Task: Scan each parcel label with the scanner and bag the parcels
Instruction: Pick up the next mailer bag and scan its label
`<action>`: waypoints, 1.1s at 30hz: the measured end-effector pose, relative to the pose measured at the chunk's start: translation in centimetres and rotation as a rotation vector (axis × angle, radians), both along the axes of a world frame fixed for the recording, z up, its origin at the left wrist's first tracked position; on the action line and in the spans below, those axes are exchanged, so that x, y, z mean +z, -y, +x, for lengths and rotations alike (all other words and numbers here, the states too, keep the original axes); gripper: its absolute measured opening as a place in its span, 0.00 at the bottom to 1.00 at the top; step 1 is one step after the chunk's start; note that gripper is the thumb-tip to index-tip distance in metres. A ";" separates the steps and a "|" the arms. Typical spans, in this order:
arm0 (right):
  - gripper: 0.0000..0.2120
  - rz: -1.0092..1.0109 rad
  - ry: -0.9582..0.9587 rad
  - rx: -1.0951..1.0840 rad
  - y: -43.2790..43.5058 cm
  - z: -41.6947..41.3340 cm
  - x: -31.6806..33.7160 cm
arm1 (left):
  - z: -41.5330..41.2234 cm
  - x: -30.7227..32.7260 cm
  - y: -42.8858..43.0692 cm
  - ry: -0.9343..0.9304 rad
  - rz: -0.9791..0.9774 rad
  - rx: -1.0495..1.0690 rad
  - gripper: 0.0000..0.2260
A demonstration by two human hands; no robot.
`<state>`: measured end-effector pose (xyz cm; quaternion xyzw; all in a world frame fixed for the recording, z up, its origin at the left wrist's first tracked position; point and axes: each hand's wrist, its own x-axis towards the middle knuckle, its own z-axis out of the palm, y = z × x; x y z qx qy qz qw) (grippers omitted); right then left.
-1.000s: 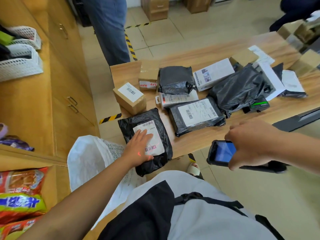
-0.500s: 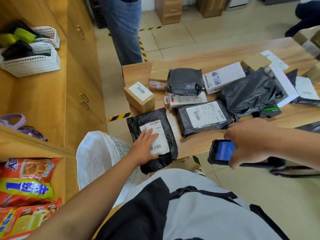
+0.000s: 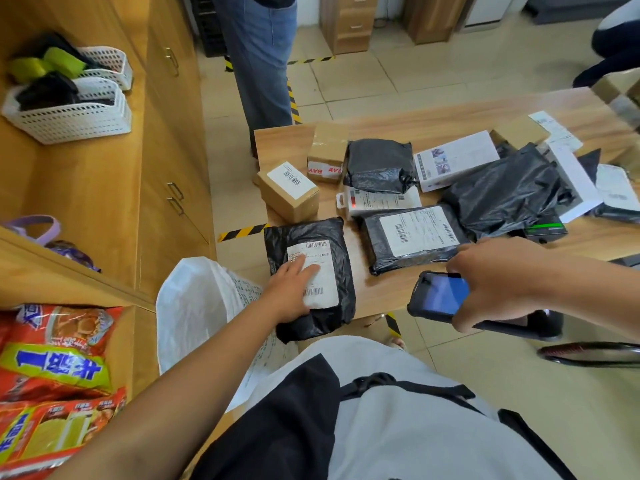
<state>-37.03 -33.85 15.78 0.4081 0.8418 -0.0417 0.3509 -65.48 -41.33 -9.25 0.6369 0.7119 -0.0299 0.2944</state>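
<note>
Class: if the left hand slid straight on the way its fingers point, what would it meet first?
The left hand would likely meet the flat white packet beyond the black parcel it rests on; depth unclear.

At your far left, two white baskets (image 3: 76,123) sit on the cabinet (image 3: 90,195); snack packets (image 3: 52,368) lie near left; a bystander's jeans (image 3: 259,64) stand far.

Left hand (image 3: 290,293) presses parcel (image 3: 304,233) (right hand (image 3: 495,282) grips scanner (image 3: 437,296)).

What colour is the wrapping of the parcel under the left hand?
The parcel is black, with a white label; head view shows it best.
</note>
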 end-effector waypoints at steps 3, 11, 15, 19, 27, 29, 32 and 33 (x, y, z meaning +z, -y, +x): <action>0.29 0.002 -0.082 -0.088 0.0 0.5 0.2 | -1.7 1.6 -0.9 -0.088 -0.057 -0.116 0.41; 0.32 -0.148 -0.506 -0.505 1.1 1.3 -1.7 | -1.5 3.7 -0.7 -0.039 -0.025 0.144 0.27; 0.26 -0.183 -0.877 -0.832 2.5 1.2 -3.8 | 2.2 2.5 -0.4 -0.054 0.007 0.366 0.40; 0.15 -0.244 -1.180 -1.083 3.6 0.9 -5.1 | 3.3 1.8 0.2 -0.036 0.041 0.452 0.42; 0.13 -0.354 -1.337 -1.267 3.6 -0.3 -6.2 | 3.6 1.7 -0.2 -0.025 0.024 0.482 0.45; 0.13 -0.401 -1.355 -1.272 3.6 -1.0 -6.4 | 3.6 1.6 0.1 -0.024 0.027 0.475 0.46; 0.16 -0.452 -1.375 -1.270 3.5 -2.0 -7.1 | 3.5 1.6 0.5 -0.025 0.016 0.473 0.49; 0.18 -0.455 -1.377 -1.281 3.4 -2.4 -7.3 | 3.5 1.7 0.7 -0.036 0.011 0.466 0.50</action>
